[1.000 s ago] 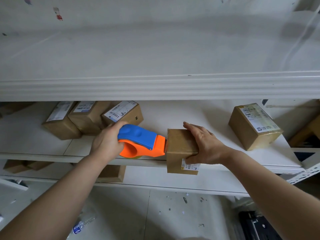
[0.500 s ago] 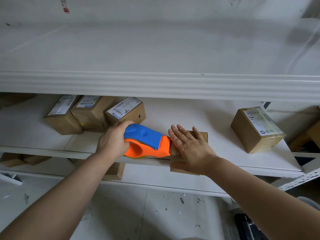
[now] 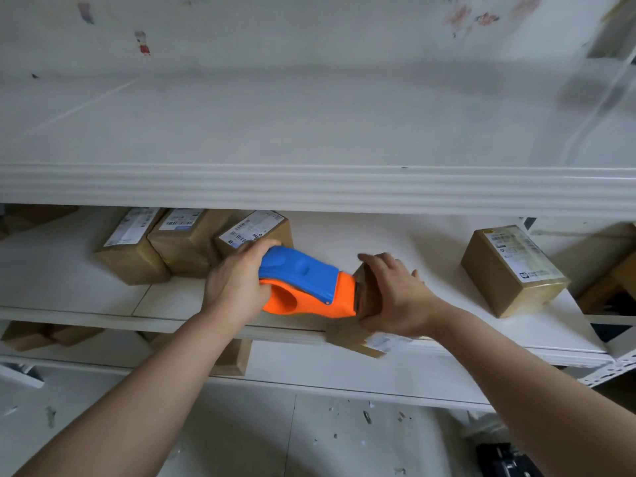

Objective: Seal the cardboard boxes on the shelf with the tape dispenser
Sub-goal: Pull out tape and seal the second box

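Observation:
My left hand (image 3: pixel 237 287) grips the blue and orange tape dispenser (image 3: pixel 306 284) at the front of the middle shelf (image 3: pixel 86 301). Its orange front end presses against the left side of a small cardboard box (image 3: pixel 370 294). My right hand (image 3: pixel 399 297) holds that box from above and from the right, fingers curled over its top and thumb under its near side. The box overhangs the shelf's front edge, with a white label on its lower face. Most of the box is hidden by my right hand.
Three labelled cardboard boxes (image 3: pixel 192 242) stand in a row at the back left of the shelf. Another labelled box (image 3: pixel 512 270) stands at the right. The upper shelf's lip (image 3: pixel 309 187) hangs close above. More boxes (image 3: pixel 27 335) lie on the lower shelf.
My right hand went from lying flat on top of the box to gripping it. The dispenser's front has tilted down against the box's left side. The view shifted slightly.

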Motion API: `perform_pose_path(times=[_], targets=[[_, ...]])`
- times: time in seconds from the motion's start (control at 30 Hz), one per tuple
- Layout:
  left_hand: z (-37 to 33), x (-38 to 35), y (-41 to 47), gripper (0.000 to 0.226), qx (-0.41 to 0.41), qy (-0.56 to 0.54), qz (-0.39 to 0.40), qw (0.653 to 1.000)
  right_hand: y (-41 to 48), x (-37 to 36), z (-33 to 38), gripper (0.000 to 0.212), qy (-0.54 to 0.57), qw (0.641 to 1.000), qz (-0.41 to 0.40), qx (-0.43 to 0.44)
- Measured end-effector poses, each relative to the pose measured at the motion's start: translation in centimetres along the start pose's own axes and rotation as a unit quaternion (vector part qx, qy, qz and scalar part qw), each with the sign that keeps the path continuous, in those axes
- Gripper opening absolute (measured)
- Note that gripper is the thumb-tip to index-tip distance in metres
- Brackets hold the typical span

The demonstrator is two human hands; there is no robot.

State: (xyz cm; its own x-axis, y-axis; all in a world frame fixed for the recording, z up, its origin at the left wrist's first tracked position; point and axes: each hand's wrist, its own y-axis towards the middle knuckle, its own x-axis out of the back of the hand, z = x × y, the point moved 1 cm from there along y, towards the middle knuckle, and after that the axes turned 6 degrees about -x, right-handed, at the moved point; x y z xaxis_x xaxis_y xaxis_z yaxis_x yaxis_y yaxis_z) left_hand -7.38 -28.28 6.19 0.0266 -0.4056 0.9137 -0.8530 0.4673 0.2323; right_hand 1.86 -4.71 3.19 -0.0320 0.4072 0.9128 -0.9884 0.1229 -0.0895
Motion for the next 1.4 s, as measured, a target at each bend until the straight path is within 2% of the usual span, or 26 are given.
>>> perform_pose_path(times=[0.1, 0.2, 0.3, 0.37, 0.43, 0.5, 0.63, 0.9, 1.03, 1.4], targets=[[-2.8, 1.1, 1.1, 0.069, -0.036, 0.020, -0.035, 0.999, -0.5, 0.4, -2.8, 0.114, 0.255, 0.967, 0.000, -0.010], [-6.4, 0.2, 1.8, 0.069, -0.096, 0.102, -0.016, 0.990, -1.3, -1.2, -6.1, 0.118, 0.331, 0.942, 0.035, -0.050], [-8.8, -2.3, 1.4, 0.069, -0.136, 0.124, 0.011, 0.983, -2.2, -3.3, -8.9, 0.115, 0.301, 0.949, 0.047, -0.082], [-9.7, -3.7, 1.0, 0.069, -0.162, 0.130, 0.017, 0.978, -2.7, -4.0, -10.0, 0.119, 0.231, 0.968, 0.038, -0.091], [-9.9, -4.2, 1.0, 0.070, -0.171, 0.130, 0.007, 0.977, -2.8, -3.9, -9.7, 0.127, 0.169, 0.983, 0.030, -0.066], [-10.2, -4.3, 1.3, 0.071, -0.168, 0.131, 0.005, 0.977, -2.6, -3.5, -8.8, 0.133, 0.158, 0.987, 0.010, -0.021], [-9.8, -3.7, 1.9, 0.071, -0.160, 0.145, 0.031, 0.976, -1.6, -3.5, -8.6, 0.125, 0.165, 0.985, -0.048, -0.005], [1.8, 0.5, 2.3, 0.076, 0.001, 0.082, 0.032, 0.996, -1.3, -3.4, -8.9, 0.117, 0.125, 0.990, -0.058, -0.003], [4.4, 1.1, 1.8, 0.076, 0.005, 0.045, 0.020, 0.999, -1.2, -3.2, -8.9, 0.116, 0.118, 0.992, -0.047, -0.010], [5.6, -2.8, 0.8, 0.072, 0.012, 0.039, 0.044, 0.998, -1.4, -3.3, -8.6, 0.116, 0.118, 0.992, -0.036, -0.019]])
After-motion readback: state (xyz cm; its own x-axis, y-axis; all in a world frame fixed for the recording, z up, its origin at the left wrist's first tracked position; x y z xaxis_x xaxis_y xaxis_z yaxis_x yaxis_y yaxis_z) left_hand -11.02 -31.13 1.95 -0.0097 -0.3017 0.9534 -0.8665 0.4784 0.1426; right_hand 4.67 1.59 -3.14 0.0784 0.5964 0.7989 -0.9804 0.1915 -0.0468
